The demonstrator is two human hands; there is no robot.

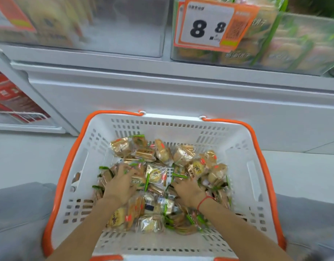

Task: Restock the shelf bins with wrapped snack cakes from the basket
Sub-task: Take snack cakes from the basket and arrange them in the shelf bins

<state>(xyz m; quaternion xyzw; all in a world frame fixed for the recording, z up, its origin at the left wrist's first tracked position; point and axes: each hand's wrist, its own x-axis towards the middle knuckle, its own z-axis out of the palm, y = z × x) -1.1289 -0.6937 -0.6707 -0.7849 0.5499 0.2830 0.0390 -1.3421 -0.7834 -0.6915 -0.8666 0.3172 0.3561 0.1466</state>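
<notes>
White basket (236,136) w/ room at far wall; left hand (121,185) & right hand (187,189) grip snack cakes (156,174)

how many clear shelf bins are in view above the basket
2, maybe more beyond the frame. One clear plastic bin sits upper left, mostly empty. A second clear bin sits upper right, packed with green-wrapped snacks behind the orange price tag.

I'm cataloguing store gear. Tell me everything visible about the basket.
The basket is white plastic with slotted walls and an orange rim and handles folded down along its sides. It sits upright on the pale floor before the shelf unit, between the person's knees. Wrapped snack cakes cover its bottom. The left hand and right hand reach into the pile.
</notes>
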